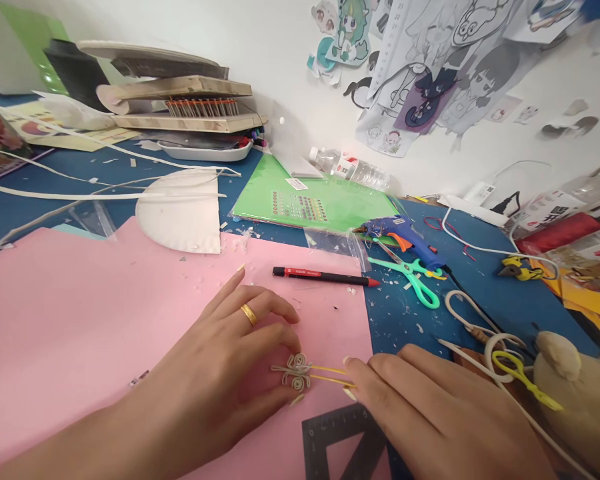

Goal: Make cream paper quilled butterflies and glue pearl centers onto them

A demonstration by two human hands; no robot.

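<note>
My left hand (230, 360), with a gold ring on one finger, rests on the pink paper sheet (80, 320); its fingertips press on a small beige quilled paper coil piece (294, 371). My right hand (430, 407) pinches thin yellow tweezers (330, 375) whose tips reach the coil piece from the right. A dark set square (340, 447) lies under my hands at the sheet's near edge.
A red-and-black pencil (325, 276) lies on the pink sheet. On the blue mat (480, 293) are green scissors (410, 273), a blue glue gun (405, 235), small yellow scissors (523, 377), white paper strips (475, 320). Farther back: green sheet (320, 203), water bottle (353, 168), white half-disc (183, 213), stacked boards (180, 100).
</note>
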